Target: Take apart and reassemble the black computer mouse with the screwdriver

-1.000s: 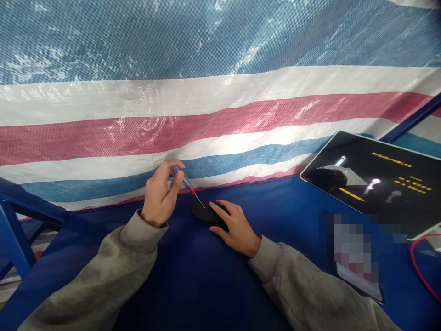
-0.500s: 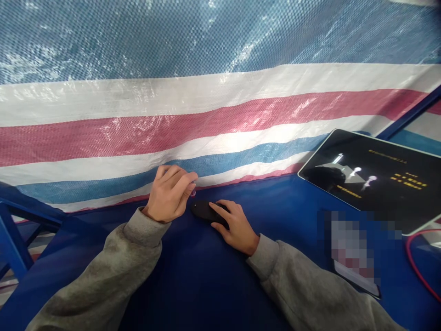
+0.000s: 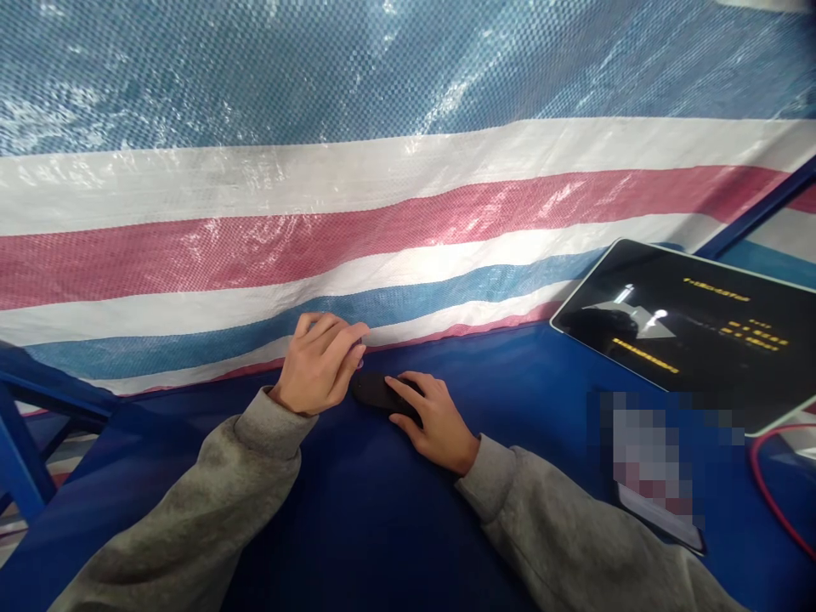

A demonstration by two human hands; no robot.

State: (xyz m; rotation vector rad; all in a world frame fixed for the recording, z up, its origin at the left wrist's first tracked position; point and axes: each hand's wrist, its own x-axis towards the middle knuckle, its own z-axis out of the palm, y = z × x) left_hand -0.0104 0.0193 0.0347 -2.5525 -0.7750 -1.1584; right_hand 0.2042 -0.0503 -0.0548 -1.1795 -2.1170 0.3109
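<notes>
My left hand is raised just above the back edge of the blue table. Its thumb and index finger pinch a small purplish thing, mostly hidden behind the fingertips. To the right of it, a black, rounded, elongated object, shaped like a computer mouse, lies on the tabletop. My right hand grips this object's right end, index finger along the top and thumb at the near side.
Striped plastic sheeting hangs behind the blue table. On the right lie a dark tablet-like screen, a partly blurred phone-like object and a red cable. Blue frame bars stand at left.
My left hand has shifted slightly to the right and down, still pinching the small thing. My right hand and the black object have barely moved. The yellow text on the screen looks slightly different.
</notes>
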